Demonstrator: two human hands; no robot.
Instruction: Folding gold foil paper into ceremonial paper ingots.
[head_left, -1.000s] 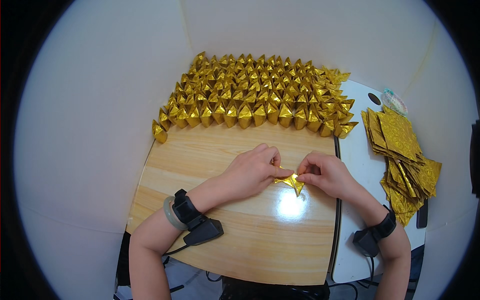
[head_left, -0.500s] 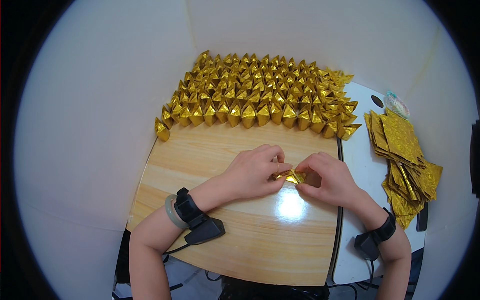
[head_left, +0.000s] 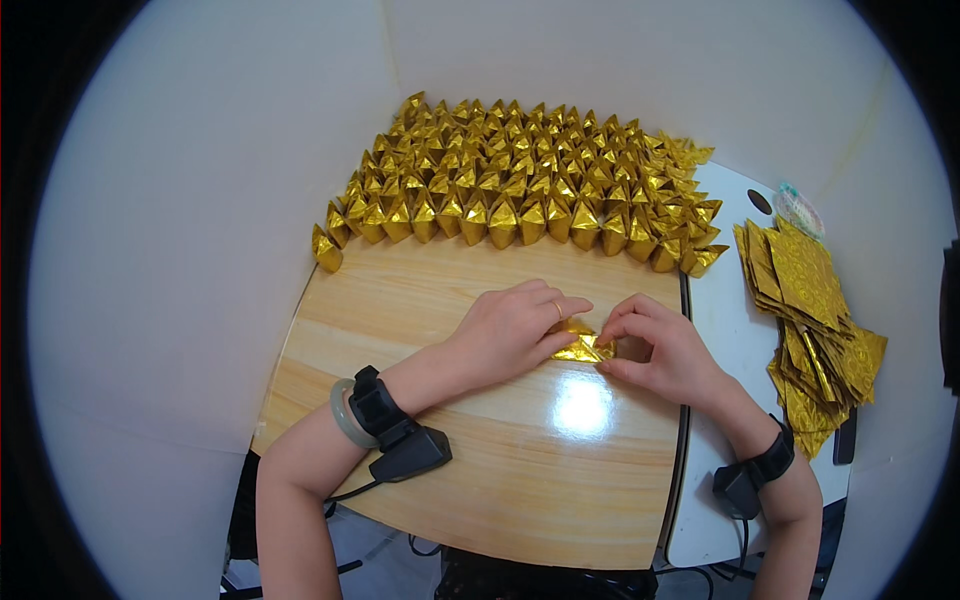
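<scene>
A partly folded piece of gold foil paper [head_left: 580, 352] lies between my two hands on the wood-grain tabletop. My left hand [head_left: 520, 325], with a ring on one finger, grips its left part, thumb on the near side and fingers curled over the far side. At the right end my right hand [head_left: 655, 345] pinches the paper between thumb and fingertips. Part of the sheet is hidden under the left fingers. Beyond my hands stand several rows of finished gold paper ingots [head_left: 500, 190], their pointed tips up.
On a white table [head_left: 710, 480] to the right lie loose gold foil sheets [head_left: 800, 275] in overlapping stacks. Behind them sits a clear plastic-wrapped item [head_left: 799, 210]. A dark flat object [head_left: 845, 440] rests by the stack. Pale walls [head_left: 200, 230] enclose the work area.
The gold paper now shows a wider, flatter strip between my hands. My left fingers have straightened somewhat and shifted over its far side; the right hand keeps its pinch.
</scene>
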